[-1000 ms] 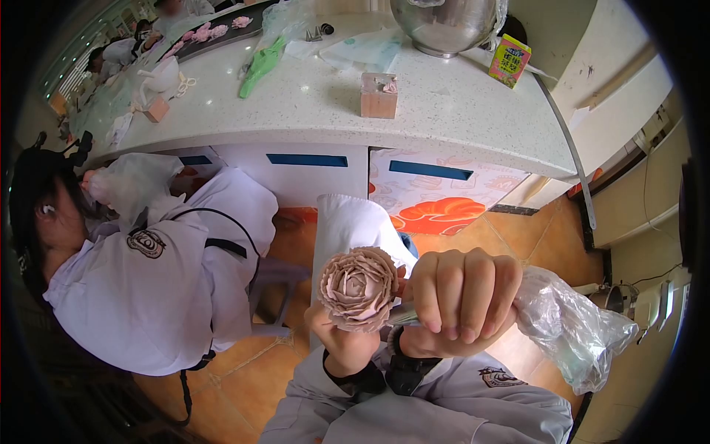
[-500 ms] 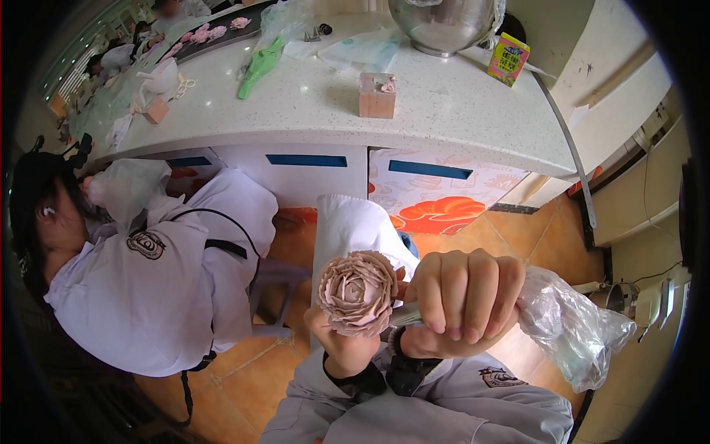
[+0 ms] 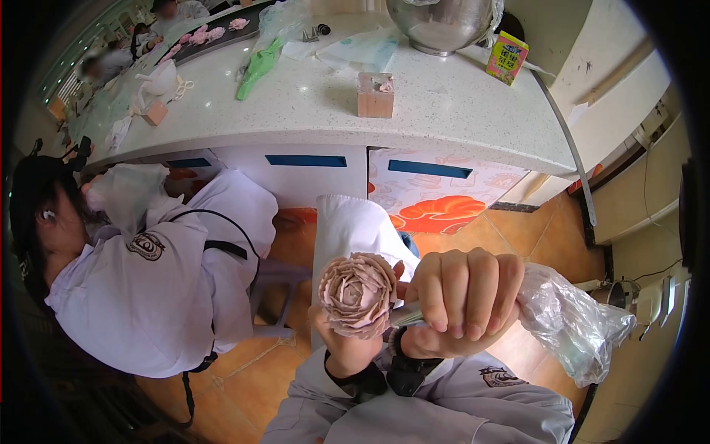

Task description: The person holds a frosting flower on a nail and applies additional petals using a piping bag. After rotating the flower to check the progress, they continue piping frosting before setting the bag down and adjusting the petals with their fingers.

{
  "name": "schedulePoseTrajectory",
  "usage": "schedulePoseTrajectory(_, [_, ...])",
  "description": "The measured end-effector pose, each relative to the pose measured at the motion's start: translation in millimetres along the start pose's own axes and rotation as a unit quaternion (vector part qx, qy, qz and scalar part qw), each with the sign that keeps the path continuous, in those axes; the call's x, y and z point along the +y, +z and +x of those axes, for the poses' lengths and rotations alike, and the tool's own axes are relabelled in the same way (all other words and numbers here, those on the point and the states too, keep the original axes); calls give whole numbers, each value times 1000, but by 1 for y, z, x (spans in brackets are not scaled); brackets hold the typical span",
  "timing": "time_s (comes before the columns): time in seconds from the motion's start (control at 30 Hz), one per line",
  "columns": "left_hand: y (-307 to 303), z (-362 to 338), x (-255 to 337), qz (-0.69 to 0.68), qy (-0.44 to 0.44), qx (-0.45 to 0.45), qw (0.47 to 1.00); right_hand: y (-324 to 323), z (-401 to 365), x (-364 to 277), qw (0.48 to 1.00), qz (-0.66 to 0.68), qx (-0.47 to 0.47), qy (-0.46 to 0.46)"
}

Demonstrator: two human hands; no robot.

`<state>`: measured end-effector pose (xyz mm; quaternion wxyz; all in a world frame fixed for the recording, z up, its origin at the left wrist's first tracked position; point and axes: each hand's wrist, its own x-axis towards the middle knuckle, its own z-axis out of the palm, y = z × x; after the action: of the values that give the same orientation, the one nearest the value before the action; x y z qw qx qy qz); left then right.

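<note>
A dusty-pink piped flower (image 3: 358,294) with many ruffled petals faces up in front of my lap. Beneath it, my left hand (image 3: 342,346) is closed on its support, which the petals mostly hide. My right hand (image 3: 467,296) is wrapped around a clear plastic piping bag (image 3: 575,322), whose loose end bulges out on the right. From that fist a metal piping nozzle (image 3: 408,316) points left, its tip at the flower's lower right edge.
Ahead stands a speckled counter (image 3: 296,111) carrying a wooden block (image 3: 376,96), a steel bowl (image 3: 444,26), a green piping bag (image 3: 259,72) and a yellow-pink box (image 3: 507,58). A person in white (image 3: 163,274) sits close on my left, holding a plastic bag (image 3: 132,194).
The flower looks slightly turned and has shifted a little downward. My right hand and the piping bag stay almost where they were.
</note>
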<state>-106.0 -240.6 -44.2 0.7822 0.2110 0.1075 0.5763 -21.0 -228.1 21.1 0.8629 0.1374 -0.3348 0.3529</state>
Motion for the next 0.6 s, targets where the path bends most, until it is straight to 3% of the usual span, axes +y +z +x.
schedulePoseTrajectory(0.07, [5, 0, 5, 112, -3, 11, 994, 1, 1, -1, 1000, -6, 6, 1])
schedulePoseTrajectory(0.13, [4, 0, 4, 132, 4, 7, 991, 2, 1, -1, 1000, -4, 12, 2])
schedulePoseTrajectory(0.23, [-5, 0, -4, -2, 12, -26, 1000, 1, 1, -1, 1000, -11, 10, -2])
schedulePoseTrajectory(0.43, [-8, -3, -4, -8, -30, -2, 1000, -3, -1, -2, 999, -30, -8, -9])
schedulePoseTrajectory(0.6, [-9, -1, -5, -39, -18, -42, 998, 0, 0, -2, 1000, -27, 6, -5])
